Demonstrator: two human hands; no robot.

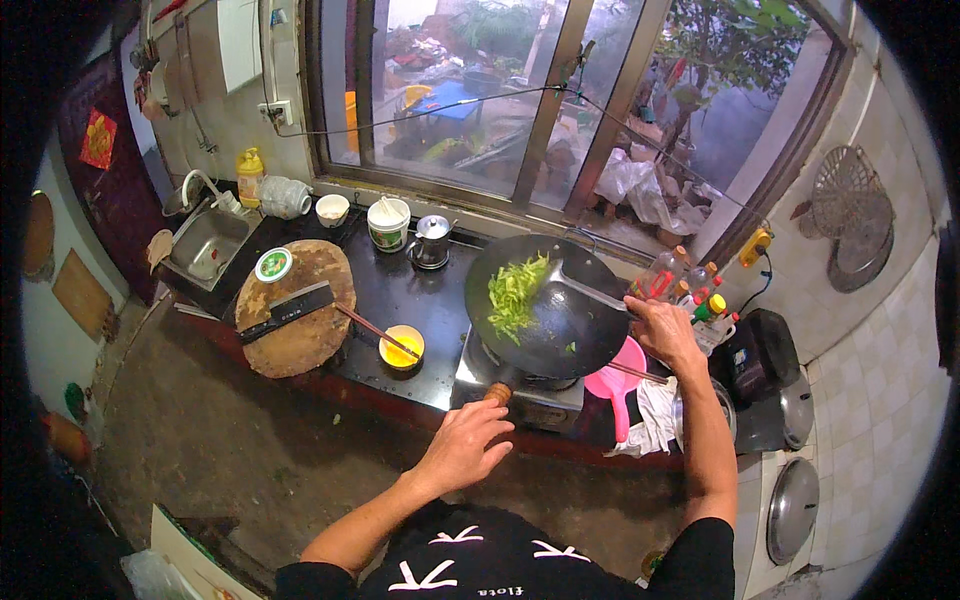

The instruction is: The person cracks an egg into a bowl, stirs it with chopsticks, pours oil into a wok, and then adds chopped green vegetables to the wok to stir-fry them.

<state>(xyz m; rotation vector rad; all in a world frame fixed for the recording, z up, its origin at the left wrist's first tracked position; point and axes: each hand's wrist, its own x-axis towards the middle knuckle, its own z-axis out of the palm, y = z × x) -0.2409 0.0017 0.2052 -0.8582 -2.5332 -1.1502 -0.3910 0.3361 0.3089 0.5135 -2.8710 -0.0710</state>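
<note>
A black wok (592,330) sits on the gas stove (474,375). Shredded green vegetables (517,296) are heaped in its left half, with a few bits lower down. My right hand (664,326) grips the end of a metal wok spatula (589,289), whose blade rests beside the vegetables. Just below the wok's wooden handle (498,394), my left hand (469,442) is spread with its fingers apart; whether a fingertip touches the handle I cannot tell. Left of the stove, a small bowl (391,333) holds yellow liquid, probably beaten egg, with chopsticks (375,328) across it.
A cleaver (300,301) and a round lid (274,264) lie on the round wooden chopping board (292,356). Behind stand a white tub (388,225) and metal pot (433,240). A pink strainer (616,382), white cloth (651,420) and several bottles (709,307) crowd the right.
</note>
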